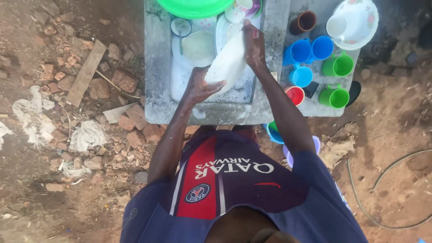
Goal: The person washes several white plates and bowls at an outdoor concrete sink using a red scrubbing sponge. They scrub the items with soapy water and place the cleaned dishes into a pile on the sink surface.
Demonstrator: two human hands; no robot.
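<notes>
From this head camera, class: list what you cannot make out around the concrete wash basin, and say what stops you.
- Green basin: cut off by the top edge.
- Far side of the white plate: covered by both hands, left and right.
- Dishes under the soapy water: hidden by suds.
- Blue cup below the slab: hidden behind the right arm.

We are looking steeply down from the head-worn camera, facing forward over the chest, the concrete sink [157, 67] lying close beyond our fingers [216, 84].

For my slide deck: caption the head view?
Both hands, left and right, hold a white plate over a concrete sink.
</notes>
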